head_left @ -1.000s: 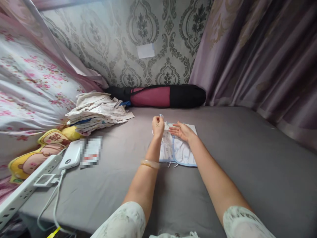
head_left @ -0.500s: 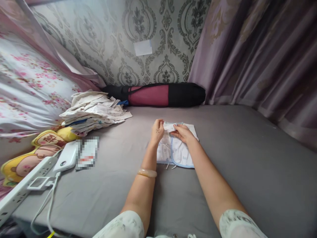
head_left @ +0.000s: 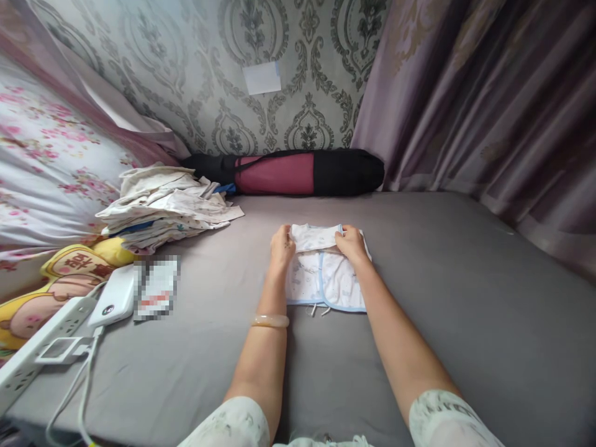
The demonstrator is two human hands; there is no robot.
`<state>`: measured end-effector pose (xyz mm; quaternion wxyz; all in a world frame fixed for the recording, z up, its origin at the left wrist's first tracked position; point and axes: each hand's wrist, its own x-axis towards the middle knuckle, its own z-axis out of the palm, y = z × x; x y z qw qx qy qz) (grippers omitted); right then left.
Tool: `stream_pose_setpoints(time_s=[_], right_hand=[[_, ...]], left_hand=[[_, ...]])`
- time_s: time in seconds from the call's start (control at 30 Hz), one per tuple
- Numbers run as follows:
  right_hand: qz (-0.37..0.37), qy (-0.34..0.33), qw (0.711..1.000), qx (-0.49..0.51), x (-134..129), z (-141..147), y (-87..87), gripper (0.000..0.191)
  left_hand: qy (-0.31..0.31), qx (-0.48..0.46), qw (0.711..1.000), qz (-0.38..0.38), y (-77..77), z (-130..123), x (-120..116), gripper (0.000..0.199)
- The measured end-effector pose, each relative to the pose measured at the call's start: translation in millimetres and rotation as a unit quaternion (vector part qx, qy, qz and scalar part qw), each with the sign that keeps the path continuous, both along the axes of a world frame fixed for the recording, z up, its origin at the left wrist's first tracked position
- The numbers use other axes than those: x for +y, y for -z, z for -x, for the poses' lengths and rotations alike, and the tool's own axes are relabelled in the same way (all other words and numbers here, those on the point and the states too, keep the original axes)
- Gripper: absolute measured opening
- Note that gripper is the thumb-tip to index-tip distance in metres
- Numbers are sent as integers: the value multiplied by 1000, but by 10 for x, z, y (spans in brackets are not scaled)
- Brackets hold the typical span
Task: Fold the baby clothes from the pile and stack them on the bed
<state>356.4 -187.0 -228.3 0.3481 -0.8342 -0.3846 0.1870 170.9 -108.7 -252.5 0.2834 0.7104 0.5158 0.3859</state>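
A small white baby shirt [head_left: 342,282] with light blue trim and a faint print lies on the grey bedsheet, its lower edge and short white ties towards me. Its far part is folded over into a raised flap. My left hand [head_left: 282,247] pinches the left end of that flap, fingers closed. At the flap's other end my right hand [head_left: 351,242] grips the cloth between thumb and fingers. Both forearms reach in from below, and a pale bangle [head_left: 270,321] circles the left one.
A pile of folded clothes [head_left: 167,208] lies at the back left. Beyond it a black and maroon long bag [head_left: 274,174] rests against the wall. On the left are a yellow cushion [head_left: 69,279], a white power bank [head_left: 114,295], a power strip [head_left: 44,347] with cables, and a blurred-out packet [head_left: 158,288].
My hands have moved apart, and the flap between them is now stretched wider and flatter. The view has shifted slightly, so the surroundings sit a little further left and higher.
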Motion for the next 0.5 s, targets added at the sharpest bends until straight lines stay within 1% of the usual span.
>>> stream_pose_setpoints(time_s=[0.1,0.17,0.23,0.3,0.33,0.4,0.5], right_hand=[[46,-18,997,-55,-33,45,-44,37],[59,-30,995,-73,-57,92,-67,41],[57,-27,992,-113,-85,139,-77,45],[39,-19,984,-174,-115,177,-69,46],[29,-24,979,-201,-126,193,-56,46],[15,-59,970,-234,-135,218,-12,46],[34,-116,963,-239,-120,250,80,49]], left_hand=[[38,49,997,-39,2,-57,-43,38],[82,99,989,-71,-13,-109,-95,42],[129,163,974,-89,-26,-166,-155,46],[153,221,959,-90,-27,-217,-208,46],[155,245,953,-83,-22,-238,-228,44],[146,277,947,-65,-7,-270,-254,44],[125,300,945,-40,20,-288,-264,51]])
